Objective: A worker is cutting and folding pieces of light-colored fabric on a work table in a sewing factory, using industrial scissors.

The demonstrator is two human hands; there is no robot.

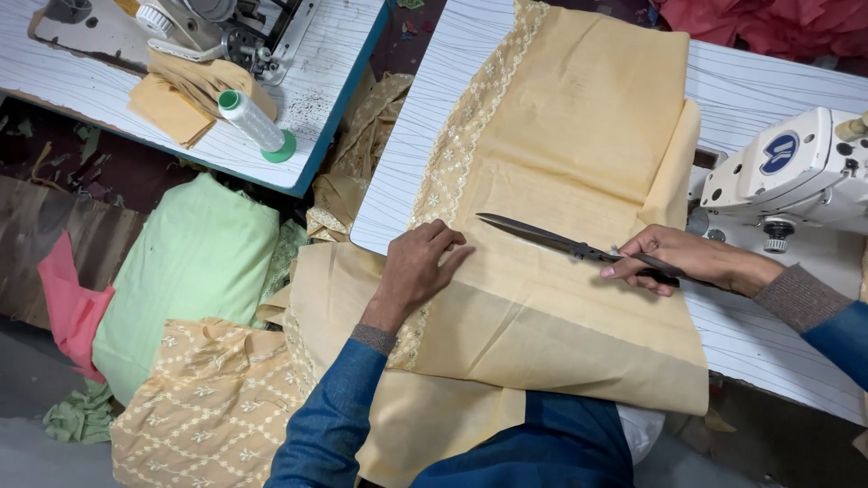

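A peach-yellow fabric [579,136] with an embroidered lace border [461,136] lies spread over a white table [768,90] and hangs off its near edge. My left hand [418,267] presses flat on the cloth near the lace strip, fingers apart. My right hand [674,258] grips the handles of large dark scissors [542,237]. The blades are closed, lie on the fabric and point left toward my left hand.
A white sewing machine [796,167] stands at the right of the table. A second table [90,86] at upper left carries another machine and a green-based thread cone [253,122]. Green [194,262], pink [72,307] and embroidered peach cloths [208,407] are piled at lower left.
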